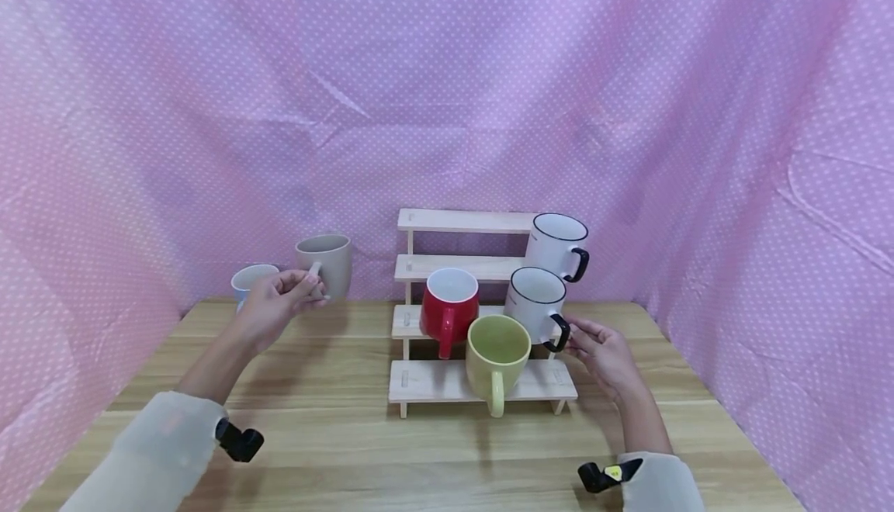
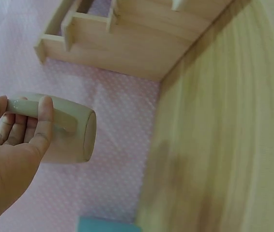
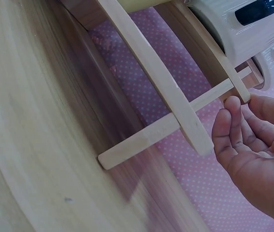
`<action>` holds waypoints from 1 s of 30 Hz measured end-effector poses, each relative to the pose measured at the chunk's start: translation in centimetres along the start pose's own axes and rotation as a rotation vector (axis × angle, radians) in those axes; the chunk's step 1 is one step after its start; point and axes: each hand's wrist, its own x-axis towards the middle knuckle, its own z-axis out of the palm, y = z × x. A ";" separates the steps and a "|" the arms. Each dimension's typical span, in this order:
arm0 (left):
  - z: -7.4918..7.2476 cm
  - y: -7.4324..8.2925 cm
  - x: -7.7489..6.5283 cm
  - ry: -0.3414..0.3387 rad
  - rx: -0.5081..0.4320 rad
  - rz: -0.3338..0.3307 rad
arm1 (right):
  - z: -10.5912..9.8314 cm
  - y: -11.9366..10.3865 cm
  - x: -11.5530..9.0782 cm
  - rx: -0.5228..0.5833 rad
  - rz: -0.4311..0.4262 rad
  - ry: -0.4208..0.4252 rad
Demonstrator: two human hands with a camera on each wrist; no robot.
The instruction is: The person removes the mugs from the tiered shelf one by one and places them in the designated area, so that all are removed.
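My left hand (image 1: pixel 275 306) grips a greyish-beige mug (image 1: pixel 335 268) by its handle and holds it upright, left of a stepped wooden rack (image 1: pixel 426 380). In the left wrist view the thumb and fingers pinch that handle (image 2: pixel 23 107). At the rack's right side, my right hand (image 1: pixel 604 353) pinches the end of a shelf board (image 3: pixel 238 87) between thumb and fingertips. Just above these fingers stands a white mug (image 1: pixel 534 306) with a black rim and handle. A matching white mug (image 1: pixel 555 244) is higher up. A red mug (image 1: pixel 447 322) and a yellow-green mug (image 1: pixel 489 364) occupy lower steps.
Behind my left hand is a light blue mug (image 1: pixel 253 273), partly hidden by the hand. The rack stands on a wood-grain table (image 1: pixel 335 450). Pink dotted cloth (image 1: pixel 447 93) hangs behind and at both sides.
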 end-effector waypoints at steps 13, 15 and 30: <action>-0.9 -4.9 -1.1 0.103 0.062 -0.063 | 0.0 0.0 0.0 0.007 -0.017 0.001; -1.1 -5.3 -1.2 0.113 0.077 -0.068 | 0.0 0.0 0.0 0.009 -0.018 0.001; -2.2 -8.1 -1.9 0.158 0.150 -0.053 | 0.1 -0.2 -0.1 0.008 -0.017 -0.006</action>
